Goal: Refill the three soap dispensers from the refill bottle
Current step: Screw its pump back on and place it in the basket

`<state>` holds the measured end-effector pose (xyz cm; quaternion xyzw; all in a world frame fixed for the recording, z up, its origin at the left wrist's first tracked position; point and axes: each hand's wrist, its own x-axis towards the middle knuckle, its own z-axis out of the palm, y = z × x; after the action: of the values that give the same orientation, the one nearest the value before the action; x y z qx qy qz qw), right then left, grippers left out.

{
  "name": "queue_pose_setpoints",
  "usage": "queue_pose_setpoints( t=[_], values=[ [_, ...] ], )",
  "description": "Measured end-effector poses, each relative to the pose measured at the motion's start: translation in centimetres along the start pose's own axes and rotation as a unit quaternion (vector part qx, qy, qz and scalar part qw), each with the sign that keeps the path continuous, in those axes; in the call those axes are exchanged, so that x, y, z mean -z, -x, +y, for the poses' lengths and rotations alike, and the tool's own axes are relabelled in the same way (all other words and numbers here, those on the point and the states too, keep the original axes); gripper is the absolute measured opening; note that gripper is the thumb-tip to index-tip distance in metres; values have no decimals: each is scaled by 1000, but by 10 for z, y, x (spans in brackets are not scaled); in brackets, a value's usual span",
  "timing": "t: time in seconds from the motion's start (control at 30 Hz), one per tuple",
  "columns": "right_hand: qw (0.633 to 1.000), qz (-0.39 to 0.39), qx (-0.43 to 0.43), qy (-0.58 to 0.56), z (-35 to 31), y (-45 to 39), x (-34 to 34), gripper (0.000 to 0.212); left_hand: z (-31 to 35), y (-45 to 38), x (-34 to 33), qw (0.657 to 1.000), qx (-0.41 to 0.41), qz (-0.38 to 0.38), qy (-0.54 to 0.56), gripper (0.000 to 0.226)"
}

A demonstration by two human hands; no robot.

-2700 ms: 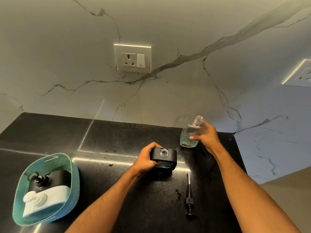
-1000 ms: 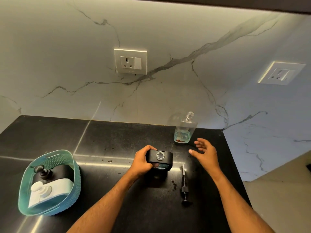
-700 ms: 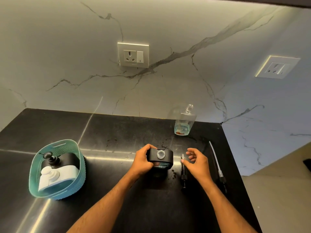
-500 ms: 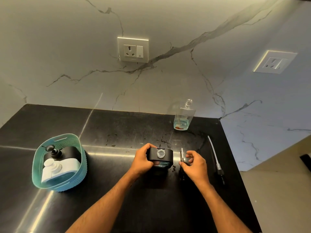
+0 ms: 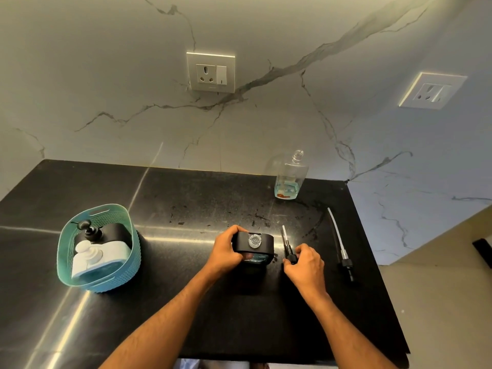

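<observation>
- Head view: the left hand [image 5: 226,250] grips the left side of a black soap dispenser [image 5: 254,247] that stands on the black worktop [image 5: 186,198]; its round clear neck opening faces up with no pump fitted.
- The right hand [image 5: 306,265] pinches the black collar of a pump head [image 5: 288,249] just right of that dispenser; the pump's thin clear tube points away toward the wall.
- A second pump with a long tube [image 5: 340,246] lies flat on the worktop further right, apart from both hands.
- The refill bottle [image 5: 288,178], clear and uncapped, stands upright at the back of the worktop near the marble wall [image 5: 106,75], with a shallow layer of blue liquid at its bottom.
- At the left, a teal basket [image 5: 119,278] holds two more dispensers lying side by side: a black dispenser with pump [image 5: 106,231] behind and a white dispenser with pump [image 5: 101,258] in front.
- Two wall sockets [image 5: 210,72] sit on the wall, one centre, one to the right.
</observation>
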<state>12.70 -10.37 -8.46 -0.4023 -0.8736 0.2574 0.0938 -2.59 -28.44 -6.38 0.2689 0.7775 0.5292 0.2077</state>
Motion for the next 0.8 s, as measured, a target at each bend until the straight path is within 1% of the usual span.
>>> queue_pose_setpoints(
  t=[0.1,0.3,0.43,0.6,0.8],
  values=[
    [1000,10,0,-10,-3,0,5,39,-2,-1,1,1000,5,-6,0,49],
    [995,66,19,-66,-26,-5,31,35,-9,-3,3,1000,7,-11,-11,50],
    [990,81,76,-84,-54,-3,61,33,-11,-4,3,1000,0,-16,-19,50],
    [983,62,163,-51,-91,4,100,29,-13,-5,4,1000,-4,-22,-22,52],
    [980,12,199,5,-119,19,129,30,-16,-5,2,1000,-11,-16,-19,53]
  ],
)
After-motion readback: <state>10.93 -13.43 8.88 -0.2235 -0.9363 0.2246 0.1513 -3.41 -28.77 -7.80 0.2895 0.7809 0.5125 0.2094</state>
